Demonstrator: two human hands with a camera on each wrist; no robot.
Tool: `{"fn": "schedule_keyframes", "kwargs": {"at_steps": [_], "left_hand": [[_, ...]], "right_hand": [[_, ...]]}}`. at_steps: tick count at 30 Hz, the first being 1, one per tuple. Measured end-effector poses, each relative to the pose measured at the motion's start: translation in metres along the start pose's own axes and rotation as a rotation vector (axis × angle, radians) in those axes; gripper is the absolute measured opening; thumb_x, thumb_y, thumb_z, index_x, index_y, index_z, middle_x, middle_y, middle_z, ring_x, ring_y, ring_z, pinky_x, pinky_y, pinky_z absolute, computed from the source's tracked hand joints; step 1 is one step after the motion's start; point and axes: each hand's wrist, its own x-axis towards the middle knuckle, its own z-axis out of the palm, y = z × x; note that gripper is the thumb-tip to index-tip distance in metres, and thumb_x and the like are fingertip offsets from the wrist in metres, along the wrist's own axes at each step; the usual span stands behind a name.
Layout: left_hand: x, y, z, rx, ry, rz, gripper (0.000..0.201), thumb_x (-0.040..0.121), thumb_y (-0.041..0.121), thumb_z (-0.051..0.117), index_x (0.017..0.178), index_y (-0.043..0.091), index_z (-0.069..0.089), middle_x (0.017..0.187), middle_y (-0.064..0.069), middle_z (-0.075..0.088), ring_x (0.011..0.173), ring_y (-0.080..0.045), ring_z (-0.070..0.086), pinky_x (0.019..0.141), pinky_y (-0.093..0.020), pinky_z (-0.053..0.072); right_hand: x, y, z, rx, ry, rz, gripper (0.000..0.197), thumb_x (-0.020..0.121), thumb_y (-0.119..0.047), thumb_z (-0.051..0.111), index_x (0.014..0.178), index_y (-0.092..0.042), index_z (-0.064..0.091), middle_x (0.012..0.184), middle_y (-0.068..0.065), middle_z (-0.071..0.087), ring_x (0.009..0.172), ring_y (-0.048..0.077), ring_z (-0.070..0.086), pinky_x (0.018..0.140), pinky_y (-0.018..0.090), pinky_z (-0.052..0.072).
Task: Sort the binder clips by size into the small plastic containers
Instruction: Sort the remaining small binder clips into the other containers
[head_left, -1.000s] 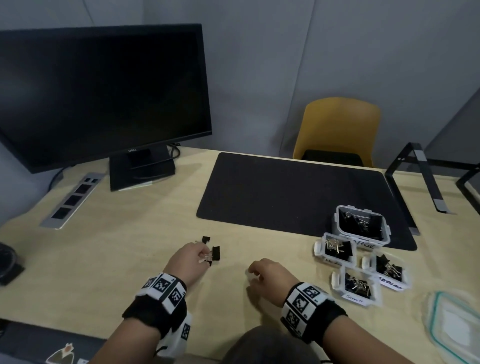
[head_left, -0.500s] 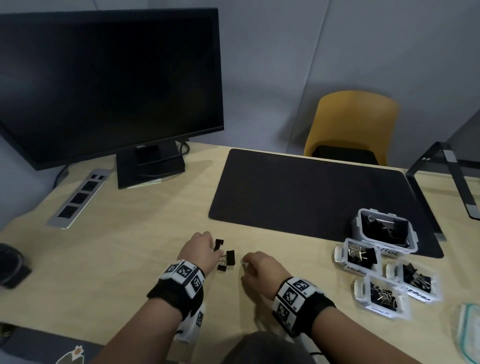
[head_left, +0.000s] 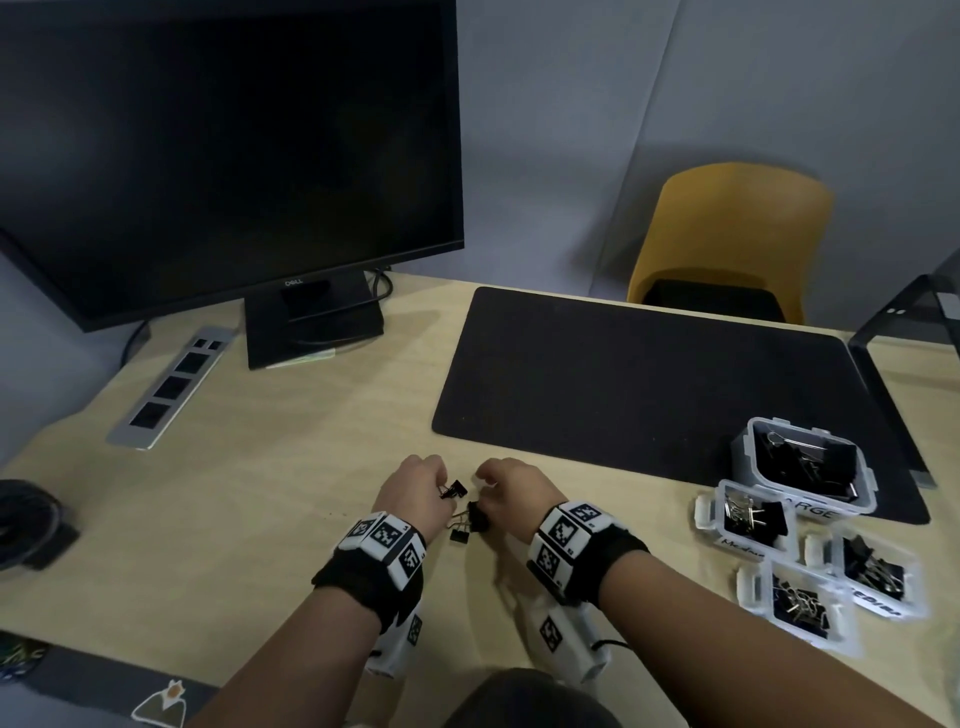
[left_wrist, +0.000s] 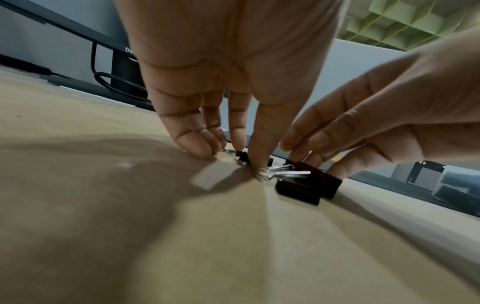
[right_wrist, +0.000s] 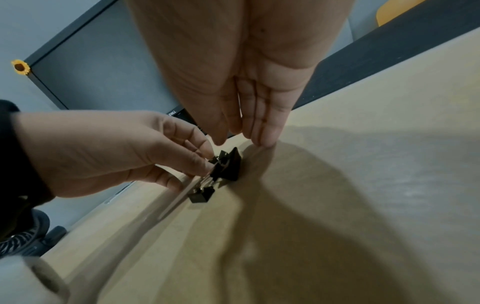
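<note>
- The left hand (head_left: 415, 493) rests low on the pale wooden desk (head_left: 260, 519), its fingers (left_wrist: 192, 142) curled downward with the tips touching the desk surface.
- The thumb and forefinger of that hand pinch the wire handle of a small black metal binder clip (head_left: 456, 489), which pokes out just past the fingertips toward the right hand.
- The right hand (head_left: 511, 493) sits just beside the left, fingers (right_wrist: 267, 127) held nearly straight and pointing down, tips hovering just above the clips; whether they touch one cannot be told, and they hold nothing that shows.
- A larger black binder clip (right_wrist: 228, 166) lies on the desk directly under the right fingertips, touching the small one's handle area.
- Another small black clip (right_wrist: 201, 194) lies on the desk just nearer the person, its silver wire handles crossing those of the larger clip.
- Four clear plastic containers with handwritten labels (head_left: 802, 519) stand well apart to the right, each already holding black clips; the biggest, marked large, sits on the corner of a black desk mat (head_left: 623, 389).
- A dark Dell monitor (head_left: 208, 156) stands at the far left of the desk.
</note>
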Motion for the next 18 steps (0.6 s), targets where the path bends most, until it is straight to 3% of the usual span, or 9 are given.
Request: {"fn": "schedule_keyframes", "kwargs": {"at_steps": [6, 11, 14, 18], "left_hand": [[0.006, -0.001, -0.001, 0.015, -0.036, 0.051, 0.01, 0.085, 0.021, 0.063, 0.093, 0.016, 0.062, 0.106, -0.004, 0.054, 0.094, -0.025, 0.058, 0.073, -0.027, 0.04], [0.003, -0.009, -0.004, -0.01, -0.013, 0.07, 0.004, 0.085, 0.019, 0.061, 0.089, 0.017, 0.06, 0.102, -0.002, 0.052, 0.089, -0.022, 0.058, 0.072, -0.025, 0.041], [0.001, -0.015, -0.004, -0.029, 0.01, 0.045, 0.013, 0.083, 0.022, 0.064, 0.091, 0.02, 0.053, 0.098, 0.001, 0.048, 0.088, -0.02, 0.056, 0.071, -0.024, 0.039], [0.001, -0.021, -0.003, -0.033, 0.012, -0.001, 0.024, 0.082, 0.03, 0.067, 0.1, 0.019, 0.055, 0.105, 0.0, 0.052, 0.093, -0.019, 0.056, 0.073, -0.025, 0.04]], "right_hand": [[0.013, -0.002, 0.003, 0.024, -0.005, 0.025, 0.034, 0.085, -0.016, 0.054, 0.118, -0.017, 0.057, 0.111, 0.006, 0.064, 0.101, 0.022, 0.059, 0.086, 0.027, 0.046], [0.017, 0.001, 0.002, 0.038, -0.014, 0.036, 0.032, 0.085, -0.015, 0.055, 0.117, -0.017, 0.058, 0.109, 0.004, 0.064, 0.101, 0.021, 0.058, 0.084, 0.025, 0.045], [0.019, 0.0, 0.003, 0.027, -0.014, 0.029, 0.032, 0.085, -0.016, 0.056, 0.117, -0.018, 0.059, 0.109, 0.004, 0.063, 0.101, 0.021, 0.058, 0.086, 0.026, 0.046], [0.021, -0.003, 0.004, 0.001, -0.03, -0.002, 0.032, 0.085, -0.016, 0.056, 0.117, -0.02, 0.059, 0.111, 0.005, 0.061, 0.102, 0.021, 0.057, 0.087, 0.026, 0.045]]}}
